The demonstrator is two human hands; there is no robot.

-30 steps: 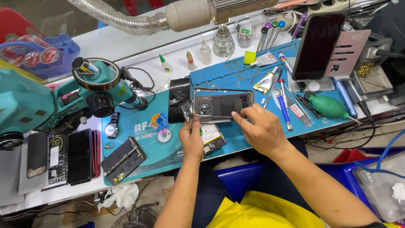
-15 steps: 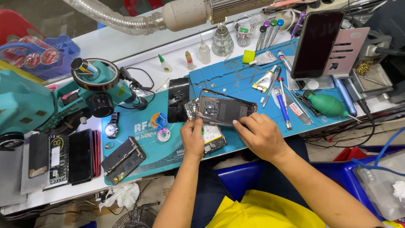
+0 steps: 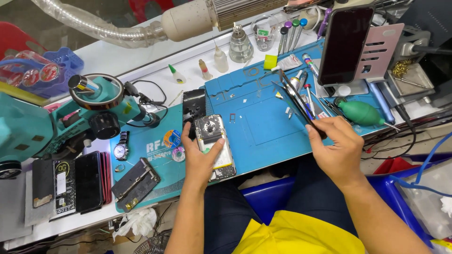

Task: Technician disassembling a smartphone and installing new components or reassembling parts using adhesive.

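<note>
An opened phone body [image 3: 212, 134] with its insides showing lies upright on the blue work mat [image 3: 263, 122]. My left hand [image 3: 200, 162] rests on it, thumb on the right side and fingers along the left edge. My right hand [image 3: 336, 148] holds a thin dark panel [image 3: 294, 96] by its lower end. The panel is tilted on edge above the mat, off to the right of the phone body and apart from it.
Left stands a teal microscope [image 3: 28, 131], with a wristwatch [image 3: 121, 150] and stacked phones [image 3: 87, 181] in front. A dark phone on a stand [image 3: 344, 44], a green air blower [image 3: 362, 113], small bottles [image 3: 240, 44] and several hand tools crowd the back right. A ribbed hose [image 3: 94, 26] runs overhead.
The dark panel lay across the phone under both hands. My right hand has lifted it off and carried it right, turned on edge. The phone body now lies upright under my left hand.
</note>
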